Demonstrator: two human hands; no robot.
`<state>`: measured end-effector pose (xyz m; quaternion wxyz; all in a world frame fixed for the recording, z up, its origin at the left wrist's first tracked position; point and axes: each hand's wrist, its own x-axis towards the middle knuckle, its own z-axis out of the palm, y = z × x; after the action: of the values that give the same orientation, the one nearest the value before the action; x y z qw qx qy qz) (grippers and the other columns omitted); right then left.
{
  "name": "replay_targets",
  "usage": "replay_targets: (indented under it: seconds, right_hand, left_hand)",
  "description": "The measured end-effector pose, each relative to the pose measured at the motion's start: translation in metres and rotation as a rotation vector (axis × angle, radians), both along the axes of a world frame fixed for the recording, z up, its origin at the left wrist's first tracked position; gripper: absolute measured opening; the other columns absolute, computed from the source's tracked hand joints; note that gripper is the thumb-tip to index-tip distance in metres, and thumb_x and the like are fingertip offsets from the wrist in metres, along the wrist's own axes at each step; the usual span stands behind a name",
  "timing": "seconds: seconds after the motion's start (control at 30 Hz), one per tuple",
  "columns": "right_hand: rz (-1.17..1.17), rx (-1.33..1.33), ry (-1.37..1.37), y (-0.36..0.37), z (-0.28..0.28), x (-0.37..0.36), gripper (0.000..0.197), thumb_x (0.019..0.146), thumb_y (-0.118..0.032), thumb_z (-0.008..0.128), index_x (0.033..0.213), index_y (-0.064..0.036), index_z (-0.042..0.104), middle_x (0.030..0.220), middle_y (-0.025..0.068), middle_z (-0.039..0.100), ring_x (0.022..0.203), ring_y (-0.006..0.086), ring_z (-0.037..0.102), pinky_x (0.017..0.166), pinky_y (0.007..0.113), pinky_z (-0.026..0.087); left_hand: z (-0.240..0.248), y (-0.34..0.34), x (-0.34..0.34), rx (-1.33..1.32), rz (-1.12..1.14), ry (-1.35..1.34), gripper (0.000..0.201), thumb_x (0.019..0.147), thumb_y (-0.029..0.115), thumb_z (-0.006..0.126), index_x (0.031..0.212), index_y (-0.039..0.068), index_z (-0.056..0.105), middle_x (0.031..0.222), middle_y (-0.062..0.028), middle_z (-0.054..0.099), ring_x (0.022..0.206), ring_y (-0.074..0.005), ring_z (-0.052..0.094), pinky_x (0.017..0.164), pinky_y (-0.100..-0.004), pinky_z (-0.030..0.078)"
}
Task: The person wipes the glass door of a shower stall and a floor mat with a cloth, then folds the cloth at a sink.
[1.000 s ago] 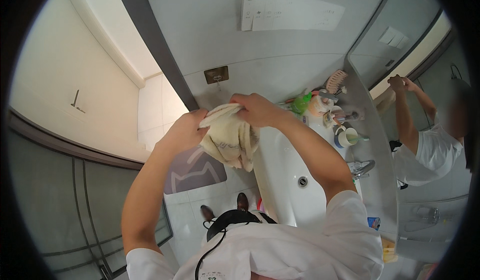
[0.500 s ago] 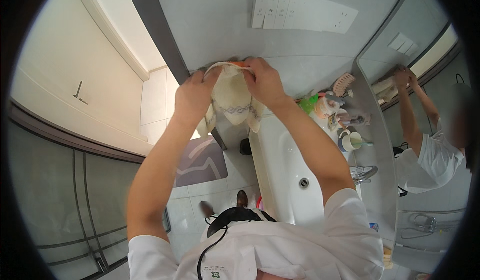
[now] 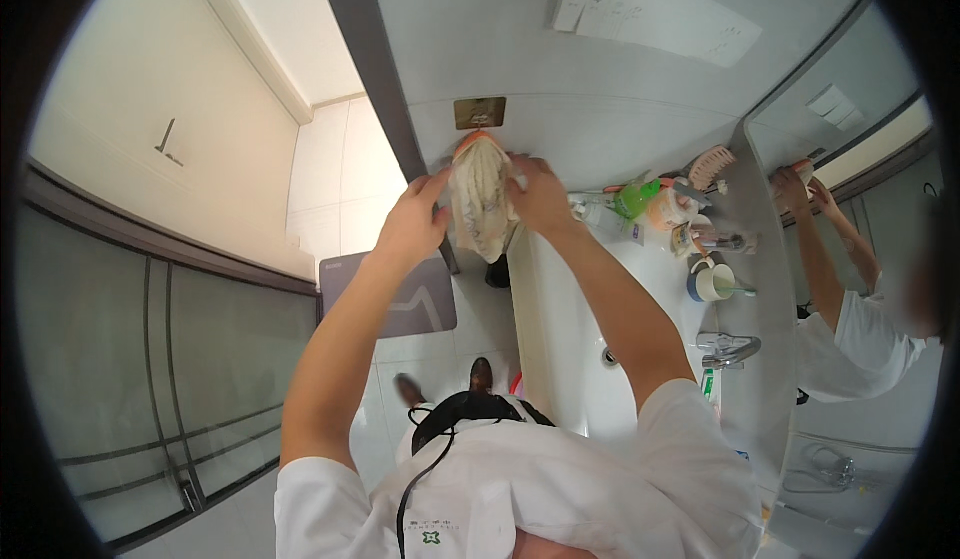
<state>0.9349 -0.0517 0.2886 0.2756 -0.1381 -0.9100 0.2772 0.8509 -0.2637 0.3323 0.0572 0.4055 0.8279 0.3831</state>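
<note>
A cream towel (image 3: 480,204) with an orange upper edge hangs bunched into narrow folds. Its top meets the wall just below a shiny brass-coloured plate (image 3: 481,113); whatever carries it is hidden. At the towel's left side, my left hand (image 3: 412,221) has thumb and fingers apart, close to the cloth. My right hand (image 3: 542,197) is at the opposite side, fingers spread and fingertips against the cloth's edge, partly hidden by it.
To the right is a white basin (image 3: 580,309) with a chrome tap (image 3: 730,349). Along its ledge stand a green bottle (image 3: 637,199), a cup (image 3: 712,282) and a pink comb (image 3: 712,167). A mirror (image 3: 850,259) lines the right; a grey mat (image 3: 345,294) lies on the floor.
The towel was stretched wide between both hands at its top edge; now it hangs gathered and narrow. Both hands have come down to its sides, and the brass-coloured plate is uncovered.
</note>
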Motion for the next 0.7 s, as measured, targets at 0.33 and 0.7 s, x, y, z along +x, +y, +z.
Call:
replay_targets:
  seconds: [0.33,0.7]
  right_hand:
    - [0.023,-0.393,-0.253,-0.043,-0.074,0.146,0.021,0.084,-0.004,0.057,0.104,0.0006,0.062,0.092,0.0174,0.062,0.071,0.0264,0.063,0.066,0.034,0.051]
    - [0.653,-0.569,-0.853,-0.207,-0.12,0.127,0.026,0.086,-0.016,0.058,0.106,-0.0007,0.065,0.097,0.0189,0.066,0.087,0.0325,0.065,0.076,0.037,0.052]
  left_hand:
    - [-0.175,-0.379,0.19,-0.6,0.678,-0.466,0.033,0.088,0.023,0.057,0.109,-0.002,0.062,0.105,-0.0228,0.065,0.098,-0.0367,0.063,0.085,-0.0424,0.049]
    - [-0.18,-0.719,0.463,-0.628,1.657,-0.489,0.036,0.091,0.028,0.047,0.063,0.007,0.051,0.049,-0.005,0.046,0.045,-0.0182,0.048,0.043,-0.037,0.037]
